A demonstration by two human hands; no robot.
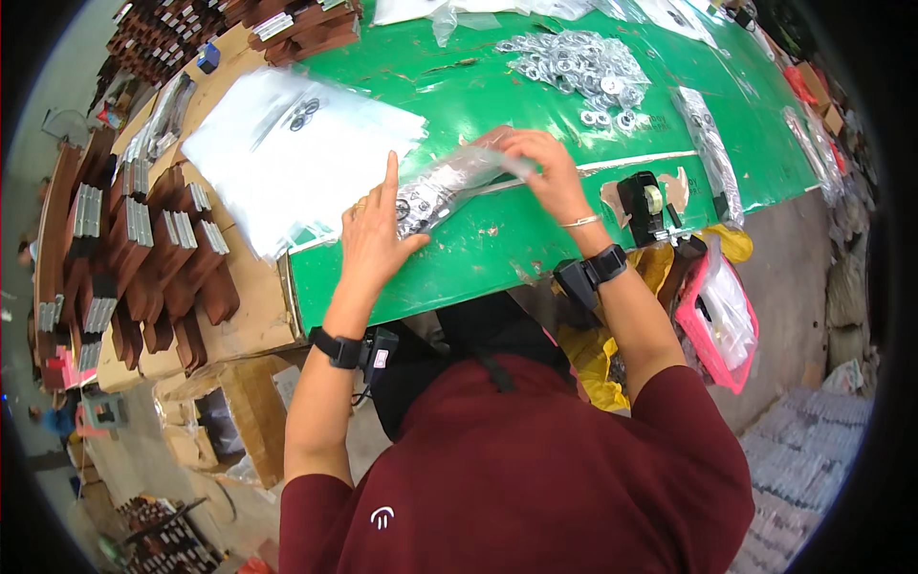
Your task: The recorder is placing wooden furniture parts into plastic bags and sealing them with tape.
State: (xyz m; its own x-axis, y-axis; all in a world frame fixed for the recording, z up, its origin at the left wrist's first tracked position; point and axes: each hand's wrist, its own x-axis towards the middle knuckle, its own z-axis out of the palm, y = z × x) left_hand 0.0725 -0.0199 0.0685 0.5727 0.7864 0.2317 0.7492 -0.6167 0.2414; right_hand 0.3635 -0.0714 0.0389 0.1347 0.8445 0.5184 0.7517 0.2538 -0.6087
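A long clear plastic bag (449, 182) with dark print lies slantwise on the green tabletop between my hands. Something brown shows at its far right end; the rest of its contents I cannot make out through the film. My right hand (543, 170) pinches the bag's right end, with the fingers curled together. At the other end, my left hand (371, 237) rests against the bag's edge, index finger stretched out and thumb spread apart. Left of it lies a stack of flat clear bags (277, 153) with dark print.
A tape dispenser (645, 206) stands at the table's front edge, right of my right hand. Beyond it lies a wrapped long packet (708, 148). A heap of small bagged round parts (579, 67) sits farther back. Brown slats (143, 253) with metal ends pile up at left. A pink-rimmed basket (722, 316) stands below.
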